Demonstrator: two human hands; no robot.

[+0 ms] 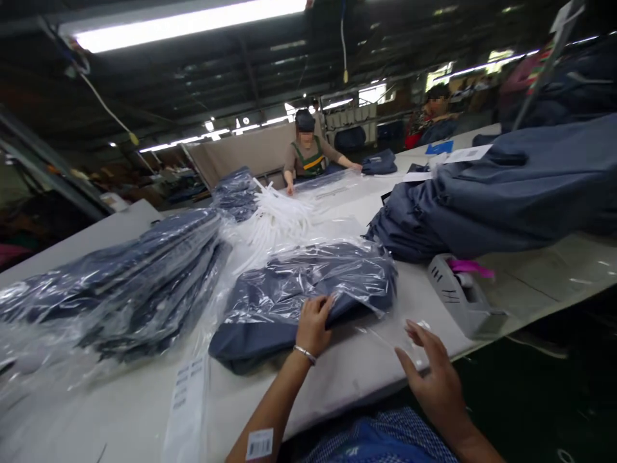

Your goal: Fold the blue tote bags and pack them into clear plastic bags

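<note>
A dark blue folded fabric item [260,341] lies on the table in front of me, partly inside a clear plastic bag [308,276]. Its left end and near edge stick out of the plastic. My left hand [314,325], with a bracelet at the wrist and a barcode sticker on the forearm, has its fingers curled over the bag's near edge. To the right, my right hand [431,366] hovers by the table edge, thumb and fingers apart. Clear film lies close to its fingertips; whether they touch it is hard to make out.
Bagged dark blue items [144,270] are stacked at left. White strips [282,215] lie beyond the bag. Unbagged blue items [482,199] are piled at right, behind a grey tape dispenser [457,296]. A barcode-label sheet [186,411] lies near left. A co-worker [311,151] works across the table.
</note>
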